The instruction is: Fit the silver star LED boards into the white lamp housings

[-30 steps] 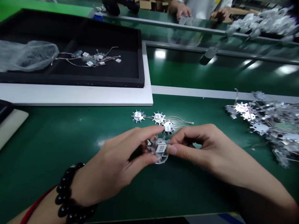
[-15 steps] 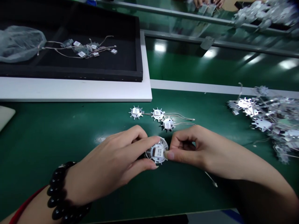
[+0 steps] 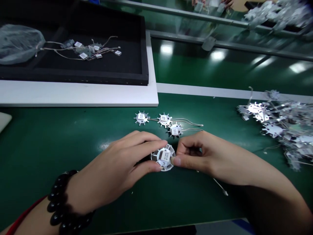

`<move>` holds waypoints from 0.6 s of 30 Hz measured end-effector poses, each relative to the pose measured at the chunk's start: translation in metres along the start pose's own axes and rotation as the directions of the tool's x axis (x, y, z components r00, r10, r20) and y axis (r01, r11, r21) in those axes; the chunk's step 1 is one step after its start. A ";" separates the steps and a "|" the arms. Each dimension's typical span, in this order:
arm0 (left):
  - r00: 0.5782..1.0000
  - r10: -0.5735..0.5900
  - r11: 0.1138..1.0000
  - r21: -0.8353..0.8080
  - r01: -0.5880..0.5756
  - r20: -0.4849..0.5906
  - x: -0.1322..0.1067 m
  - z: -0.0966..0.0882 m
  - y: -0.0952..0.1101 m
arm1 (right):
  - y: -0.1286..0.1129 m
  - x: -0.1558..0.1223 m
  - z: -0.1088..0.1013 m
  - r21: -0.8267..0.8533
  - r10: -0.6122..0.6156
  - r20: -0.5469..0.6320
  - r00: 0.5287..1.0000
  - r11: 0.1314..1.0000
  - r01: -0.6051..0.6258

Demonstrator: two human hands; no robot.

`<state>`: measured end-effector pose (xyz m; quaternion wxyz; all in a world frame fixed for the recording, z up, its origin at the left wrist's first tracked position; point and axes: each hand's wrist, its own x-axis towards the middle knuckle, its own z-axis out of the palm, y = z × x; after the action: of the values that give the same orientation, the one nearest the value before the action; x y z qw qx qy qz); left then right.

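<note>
Our green bench mat (image 3: 61, 130) carries a white board (image 3: 73, 94), with a black tray (image 3: 144, 55) sitting on it. Three finned round metal discs (image 3: 164, 119), labelled and with trailing wires, lie in a loose row mid-bench, just in front of the board's corner. On the right we have a tangled heap of similar discs (image 3: 276, 129). A pale pad (image 3: 3, 120) is cut off at the far left edge.

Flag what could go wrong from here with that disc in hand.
The slotted metal disc is pinched at its edge between the left hand and right hand, so it might slip. The thin wire lead beside the right forearm could snag. The nearby disc is close enough that tabs and wires may tangle.
</note>
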<state>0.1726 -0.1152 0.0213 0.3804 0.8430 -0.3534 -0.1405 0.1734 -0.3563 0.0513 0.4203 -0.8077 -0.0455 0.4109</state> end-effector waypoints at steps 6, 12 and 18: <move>1.000 -0.012 1.000 0.007 0.012 0.016 0.002 -0.002 0.000 | -0.003 0.000 0.000 -0.026 -0.011 -0.001 1.000 1.000 0.011; 0.998 0.057 0.998 0.032 -0.057 0.013 0.000 0.000 -0.005 | -0.003 0.000 0.000 -0.019 -0.037 -0.013 0.999 0.999 0.036; 0.996 0.087 0.995 0.056 -0.086 -0.019 -0.001 0.005 -0.009 | -0.001 0.001 -0.001 -0.021 -0.045 0.006 0.999 0.999 0.045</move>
<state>0.1738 -0.1132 0.0115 0.3665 0.8386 -0.3891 -0.1052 0.1751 -0.3555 0.0520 0.4207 -0.8098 -0.0693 0.4031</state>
